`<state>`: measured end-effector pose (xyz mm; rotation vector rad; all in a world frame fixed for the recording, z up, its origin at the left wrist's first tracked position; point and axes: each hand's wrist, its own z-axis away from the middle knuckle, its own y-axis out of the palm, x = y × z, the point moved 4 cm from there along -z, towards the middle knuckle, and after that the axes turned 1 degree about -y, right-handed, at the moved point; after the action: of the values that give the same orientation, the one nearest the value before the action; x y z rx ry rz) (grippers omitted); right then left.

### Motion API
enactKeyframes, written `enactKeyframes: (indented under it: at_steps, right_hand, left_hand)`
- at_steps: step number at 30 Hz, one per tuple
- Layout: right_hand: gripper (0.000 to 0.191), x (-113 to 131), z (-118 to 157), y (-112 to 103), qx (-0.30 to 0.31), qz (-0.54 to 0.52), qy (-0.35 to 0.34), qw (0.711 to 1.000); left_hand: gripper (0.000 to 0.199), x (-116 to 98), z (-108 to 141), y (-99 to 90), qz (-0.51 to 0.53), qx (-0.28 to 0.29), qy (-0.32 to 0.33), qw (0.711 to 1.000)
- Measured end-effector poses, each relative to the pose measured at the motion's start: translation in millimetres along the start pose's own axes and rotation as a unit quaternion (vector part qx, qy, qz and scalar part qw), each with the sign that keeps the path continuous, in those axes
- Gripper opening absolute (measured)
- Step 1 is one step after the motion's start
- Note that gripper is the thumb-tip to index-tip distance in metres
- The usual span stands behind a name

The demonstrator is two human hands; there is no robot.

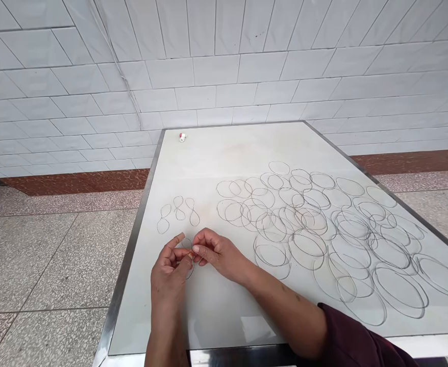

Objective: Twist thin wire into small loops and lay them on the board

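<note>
My left hand [172, 262] and my right hand [220, 253] meet over the left front part of the table. Pinched between the fingertips of both is a thin dark wire loop [187, 239], with one curve showing above the fingers and another below. Its middle is hidden by the fingers. Just beyond my hands lie three wires bent into figure eights: a left one [164, 218], a middle one [178, 208] and a right one [192, 211]. To the right of my right hand spreads a wide, overlapping group of round wire rings [308, 242].
The pale tabletop [220, 316] has a metal edge [132, 244]. A small red and white object [182, 137] sits near the far left corner. Behind stands a white tiled wall [216, 71] with a hanging cable [124, 79]. Speckled floor [44, 255] shows at the left.
</note>
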<state>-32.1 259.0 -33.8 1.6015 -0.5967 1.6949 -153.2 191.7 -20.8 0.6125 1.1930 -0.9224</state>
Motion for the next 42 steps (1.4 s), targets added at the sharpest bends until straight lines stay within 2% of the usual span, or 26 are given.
enactKeyframes:
  at_steps: [5,9,14,17,23,29,35,42]
  right_hand:
    - [0.013,-5.0,-1.2,-1.0,-0.025,0.056,-0.005,0.998]
    - [0.014,-7.1,-2.9,-0.3,-0.032,0.056,-0.008,0.998]
    - [0.008,1.7,-2.9,-3.4,-0.034,0.068,-0.034,0.997]
    - [0.007,6.9,-2.4,-3.2,-0.013,0.047,-0.045,0.998]
    - [0.009,6.7,-3.6,-4.0,-0.015,0.017,-0.026,0.999]
    - [0.011,9.2,-3.8,-6.6,-0.015,0.028,-0.022,0.999]
    - [0.01,8.0,-3.1,-7.5,-0.007,0.022,-0.006,1.0]
    - [0.011,10.9,-3.2,-9.2,-0.025,0.028,-0.002,0.999]
  left_hand:
    - [0.054,-0.7,1.3,4.0,-0.063,0.008,0.031,0.998]
    - [0.054,1.4,-0.2,4.3,-0.084,0.0,0.058,0.995]
    - [0.051,3.8,-2.0,3.4,-0.067,0.019,0.056,0.996]
    - [0.051,3.8,-1.4,3.9,-0.059,0.031,0.053,0.996]
    - [0.058,7.3,-2.7,4.1,-0.04,0.044,0.065,0.996]
    - [0.058,7.0,-2.3,3.5,-0.014,0.032,0.059,0.998]
    - [0.057,2.7,-1.0,4.6,-0.047,0.025,0.053,0.997]
    - [0.058,-1.1,0.5,3.8,-0.075,0.03,0.054,0.995]
